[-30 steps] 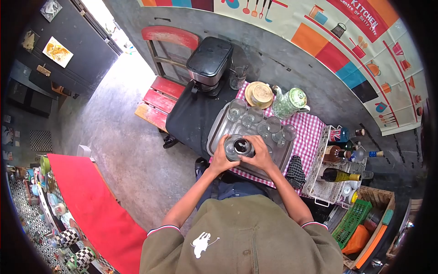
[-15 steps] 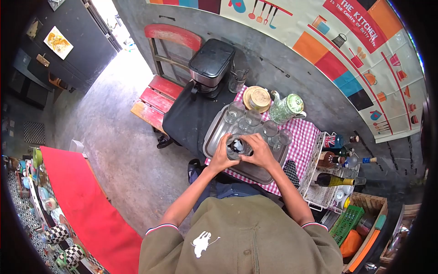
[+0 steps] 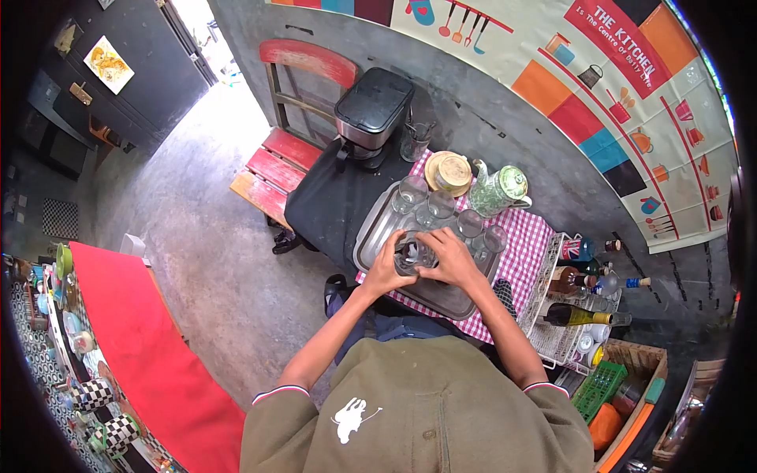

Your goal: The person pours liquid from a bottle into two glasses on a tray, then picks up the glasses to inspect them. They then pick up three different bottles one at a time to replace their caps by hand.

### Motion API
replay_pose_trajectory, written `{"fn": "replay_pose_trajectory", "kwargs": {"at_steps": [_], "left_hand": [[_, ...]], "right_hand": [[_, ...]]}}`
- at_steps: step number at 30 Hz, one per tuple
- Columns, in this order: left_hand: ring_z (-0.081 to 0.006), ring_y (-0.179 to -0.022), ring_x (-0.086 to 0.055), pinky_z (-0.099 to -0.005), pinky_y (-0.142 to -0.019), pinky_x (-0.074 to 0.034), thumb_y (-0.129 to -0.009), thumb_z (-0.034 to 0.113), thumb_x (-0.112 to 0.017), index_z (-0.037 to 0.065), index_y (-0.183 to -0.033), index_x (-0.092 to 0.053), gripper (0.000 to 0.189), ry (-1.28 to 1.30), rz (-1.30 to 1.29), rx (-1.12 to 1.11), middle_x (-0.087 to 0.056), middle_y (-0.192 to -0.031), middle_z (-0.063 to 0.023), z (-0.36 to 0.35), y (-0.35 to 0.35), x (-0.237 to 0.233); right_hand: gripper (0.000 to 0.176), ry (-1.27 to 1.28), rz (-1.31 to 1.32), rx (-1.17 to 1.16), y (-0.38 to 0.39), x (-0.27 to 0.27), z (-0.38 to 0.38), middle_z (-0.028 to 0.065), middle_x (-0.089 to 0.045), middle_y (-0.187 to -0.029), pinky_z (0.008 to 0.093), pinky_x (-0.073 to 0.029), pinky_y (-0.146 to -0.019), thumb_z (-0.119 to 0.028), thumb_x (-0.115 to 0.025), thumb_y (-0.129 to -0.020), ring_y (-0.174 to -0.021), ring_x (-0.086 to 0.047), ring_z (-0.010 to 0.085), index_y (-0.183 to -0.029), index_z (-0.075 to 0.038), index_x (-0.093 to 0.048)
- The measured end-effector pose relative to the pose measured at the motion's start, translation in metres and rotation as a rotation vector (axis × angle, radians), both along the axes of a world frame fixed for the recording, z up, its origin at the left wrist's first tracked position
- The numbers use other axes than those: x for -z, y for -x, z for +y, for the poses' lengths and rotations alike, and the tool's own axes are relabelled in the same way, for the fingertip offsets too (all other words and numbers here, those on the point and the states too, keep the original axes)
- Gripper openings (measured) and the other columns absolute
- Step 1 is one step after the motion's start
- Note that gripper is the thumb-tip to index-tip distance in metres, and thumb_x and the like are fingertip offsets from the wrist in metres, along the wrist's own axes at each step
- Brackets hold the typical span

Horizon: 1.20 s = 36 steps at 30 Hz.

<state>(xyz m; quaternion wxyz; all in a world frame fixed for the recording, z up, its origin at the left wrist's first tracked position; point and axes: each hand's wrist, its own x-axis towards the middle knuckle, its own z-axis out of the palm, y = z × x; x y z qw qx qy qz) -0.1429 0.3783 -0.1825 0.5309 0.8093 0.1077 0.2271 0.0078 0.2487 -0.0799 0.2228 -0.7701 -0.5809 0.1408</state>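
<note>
Both my hands are wrapped round one clear drinking glass (image 3: 412,254), seen from above over the front part of a metal tray (image 3: 453,298). My left hand (image 3: 388,270) curls along the left side of the glass. On the opposite side is my right hand (image 3: 451,262), and the thumbs come close together at the near side. Dark and pale patches show through the glass. Just beyond my fingers, several clear glass mugs (image 3: 412,191) stand in a row on the tray. The tray rests on a pink checked cloth (image 3: 527,229).
Behind the tray are a green patterned teapot (image 3: 498,191) and a lidded cup (image 3: 453,172) on a saucer. A coffee maker (image 3: 374,110) stands on the black tabletop at the left, beside a red chair (image 3: 285,162). To the right is a wire rack (image 3: 544,331) with bottles (image 3: 579,315).
The whole view has shifted slightly. Both hands keep their hold on the glass, and the bright white patch seen inside it has become smaller and duller.
</note>
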Motion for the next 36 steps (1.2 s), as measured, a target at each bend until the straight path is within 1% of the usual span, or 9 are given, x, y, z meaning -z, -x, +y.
{"fn": "replay_pose_trajectory", "kwargs": {"at_steps": [7,10,16,19,25,31,34,36], "left_hand": [[-0.0386,-0.137,-0.045,-0.0434,-0.114,-0.038,-0.063,0.019,-0.088,-0.004,-0.148,-0.028,0.107,0.008,-0.016,0.011,-0.045,-0.144,-0.024,0.0,0.0,-0.001],[-0.0374,-0.136,-0.046,-0.0434,-0.115,-0.037,-0.06,0.017,-0.087,-0.002,-0.147,-0.03,0.106,0.009,-0.035,-0.001,-0.048,-0.142,-0.0217,0.001,-0.002,-0.002],[-0.0374,-0.134,-0.049,-0.0428,-0.114,-0.039,-0.058,0.015,-0.086,-0.002,-0.147,-0.03,0.106,-0.003,-0.035,0.0,-0.048,-0.142,-0.0225,0.004,-0.007,-0.005],[-0.0397,-0.138,-0.043,-0.0437,-0.115,-0.038,-0.061,0.019,-0.088,-0.004,-0.148,-0.029,0.107,0.002,-0.024,0.031,-0.044,-0.145,-0.0247,0.006,-0.006,-0.005],[-0.0395,-0.137,-0.044,-0.0439,-0.115,-0.038,-0.061,0.019,-0.088,-0.004,-0.147,-0.029,0.107,-0.033,-0.049,0.039,-0.045,-0.144,-0.0239,0.006,-0.006,-0.009],[-0.0396,-0.135,-0.046,-0.0441,-0.113,-0.04,-0.065,0.02,-0.087,-0.004,-0.147,-0.029,0.103,-0.062,-0.067,0.033,-0.046,-0.143,-0.024,0.005,-0.005,-0.015],[-0.0398,-0.135,-0.047,-0.0444,-0.113,-0.041,-0.068,0.022,-0.086,-0.005,-0.147,-0.028,0.101,-0.065,-0.075,0.021,-0.047,-0.142,-0.0244,0.005,-0.004,-0.015],[-0.0401,-0.134,-0.048,-0.0446,-0.112,-0.041,-0.069,0.023,-0.085,-0.005,-0.147,-0.028,0.1,-0.072,-0.075,0.01,-0.047,-0.141,-0.0248,0.005,-0.003,-0.016]], "right_hand": [[0.068,0.024,-0.018,-0.017,-0.002,-0.002,0.002,0.0107,-0.061,-0.113,0.0444,-0.051,-0.093,-0.031,-0.082,-0.065,-0.108,-0.057,0.0309,-0.127,-0.012,-0.062],[0.069,0.031,-0.006,-0.011,-0.003,-0.004,0.003,0.0106,-0.061,-0.113,0.044,-0.051,-0.093,-0.031,-0.082,-0.065,-0.108,-0.057,0.0308,-0.128,-0.013,-0.062],[0.069,0.015,-0.005,-0.017,-0.005,-0.008,0.006,0.01,-0.059,-0.112,0.0437,-0.051,-0.091,-0.032,-0.082,-0.065,-0.107,-0.057,0.0307,-0.129,-0.015,-0.062],[0.07,0.003,-0.001,-0.019,-0.006,-0.007,0.007,0.0102,-0.059,-0.111,0.0439,-0.051,-0.091,-0.033,-0.082,-0.064,-0.106,-0.057,0.0305,-0.129,-0.016,-0.061],[0.07,0.012,-0.026,-0.017,-0.007,-0.006,0.008,0.0118,-0.059,-0.108,0.0444,-0.052,-0.088,-0.035,-0.083,-0.063,-0.105,-0.059,0.0313,-0.126,-0.015,-0.063],[0.071,0.072,0.009,0.003,-0.007,-0.008,0.009,0.0143,-0.06,-0.106,0.0465,-0.054,-0.084,-0.04,-0.083,-0.061,-0.103,-0.063,0.0337,-0.121,-0.008,-0.064],[0.071,0.058,0.028,-0.009,-0.006,-0.008,0.009,0.0157,-0.062,-0.105,0.0472,-0.055,-0.083,-0.044,-0.082,-0.06,-0.1,-0.065,0.0354,-0.117,-0.004,-0.066],[0.068,0.033,0.032,-0.018,-0.005,-0.012,0.009,0.0163,-0.062,-0.1,0.0463,-0.054,-0.08,-0.044,-0.082,-0.061,-0.092,-0.066,0.0365,-0.111,-0.001,-0.067]]}}
